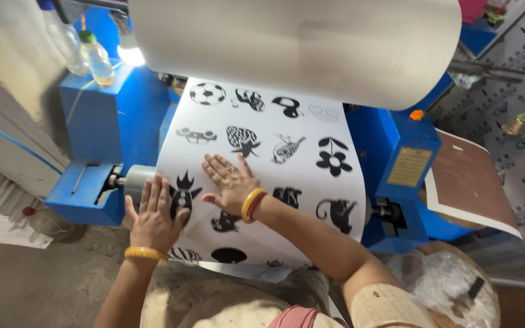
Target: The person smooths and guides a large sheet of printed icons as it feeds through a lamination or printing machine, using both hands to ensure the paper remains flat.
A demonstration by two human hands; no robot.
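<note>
Head cam — both hands' fingers flat, released, on printed sheet (274,152) — length runs away, twd roll (293,42).

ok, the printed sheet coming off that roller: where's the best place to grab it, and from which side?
Probably the near-left edge of the printed sheet, by the left hand, approached from the left. That margin hangs past the lower roller; elsewhere the sheet lies flat under both palms, right hand mid-sheet, and blue machine housing crowds the right edge.
</note>
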